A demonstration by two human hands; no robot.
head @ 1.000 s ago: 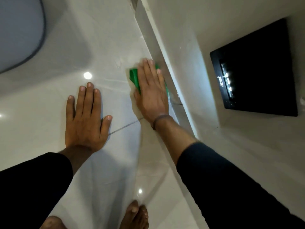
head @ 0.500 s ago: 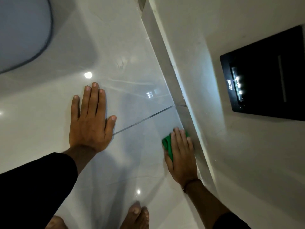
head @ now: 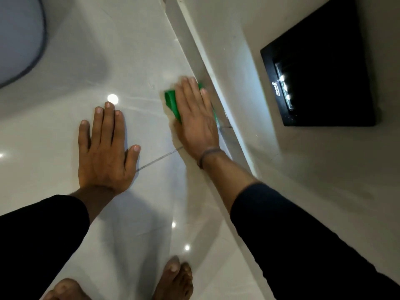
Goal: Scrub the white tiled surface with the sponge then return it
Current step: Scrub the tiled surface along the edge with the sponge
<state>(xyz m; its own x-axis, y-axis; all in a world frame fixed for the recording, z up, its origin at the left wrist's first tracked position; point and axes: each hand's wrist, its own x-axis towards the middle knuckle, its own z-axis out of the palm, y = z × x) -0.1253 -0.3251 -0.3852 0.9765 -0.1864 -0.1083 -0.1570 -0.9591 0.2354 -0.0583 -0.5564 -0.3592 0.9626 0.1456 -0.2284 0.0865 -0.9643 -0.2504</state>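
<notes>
A green sponge (head: 172,102) lies flat on the glossy white tiled surface (head: 134,61), right beside the raised ledge on the right. My right hand (head: 195,118) presses flat on top of the sponge and covers most of it; only its left edge and a far corner show. My left hand (head: 106,148) rests flat on the tiles with fingers spread and holds nothing. It lies to the left of the sponge, just above a dark grout line (head: 159,158).
A white ledge (head: 194,46) runs diagonally along the right of the tiles, with a wall behind it. A black panel (head: 320,68) with small lights is set in that wall. A grey rounded object (head: 17,35) is at the top left. Bare feet (head: 173,280) stand at the bottom.
My right hand has slid the sponge along the ledge, from near the body back up past the grout line. My left hand has stayed in place.
</notes>
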